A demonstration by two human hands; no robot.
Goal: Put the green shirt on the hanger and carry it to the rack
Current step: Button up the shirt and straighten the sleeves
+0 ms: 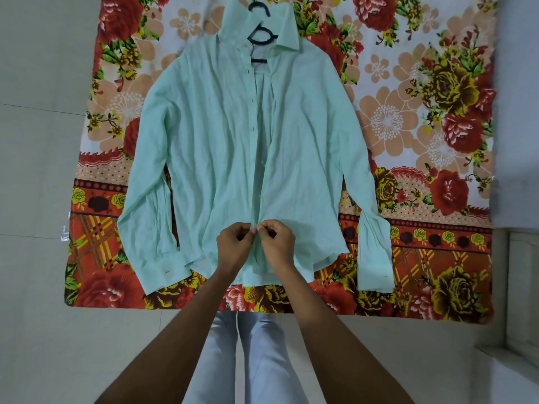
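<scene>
a pale green shirt (210, 147) lies front-up, sleeves spread, on a floral cloth (423, 112) on the floor, a dark hanger (260, 39) showing inside its collar. near the hem, the left hand (233, 246) pinches the left front edge, while the right hand (278, 243) pinches the facing edge, fingertips meeting at a button on the placket.

Pale grey tiled floor (38, 176) with thin dark joint lines, a floral cloth (423, 118) in red, orange, peach and yellow spread flat across it, a grey wall edge (516, 112) at right, a white ledge (507, 371) low at right, soft even light
</scene>
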